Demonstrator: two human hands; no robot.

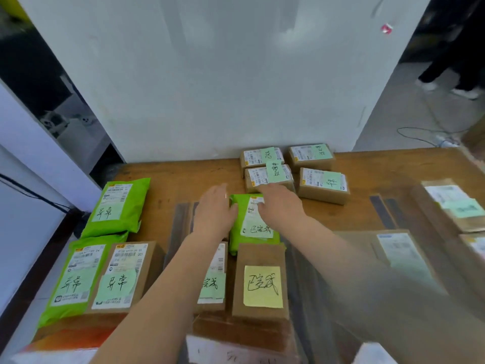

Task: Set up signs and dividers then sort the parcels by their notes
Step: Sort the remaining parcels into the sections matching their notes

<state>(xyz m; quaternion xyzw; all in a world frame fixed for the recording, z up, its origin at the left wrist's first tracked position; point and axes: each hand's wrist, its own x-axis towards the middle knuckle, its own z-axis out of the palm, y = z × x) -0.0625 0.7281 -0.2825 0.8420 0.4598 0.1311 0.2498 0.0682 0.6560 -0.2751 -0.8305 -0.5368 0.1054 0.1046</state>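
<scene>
A green mailer parcel [253, 227] with a white label and a handwritten note lies mid-table, behind a brown box with a yellow note [262, 285]. My left hand [214, 210] lies flat beside the parcel's left edge, thumb touching it. My right hand [278, 203] rests flat over the parcel's far right corner. Another brown box with a green note [213, 282] sits partly under my left forearm. At the left are two green mailers [118, 206] [76, 274] and a brown box [120, 274], all bearing one same note. Several noted brown boxes [324, 185] stand at the back.
Dark divider strips [181, 224] [380, 208] lie across the wooden table [178, 172]. Blurred brown boxes [456, 203] [401, 250] fill the right side. Sign cards [65, 342] stand at the front edge. A white panel rises behind the table; a person's legs [451, 74] show far right.
</scene>
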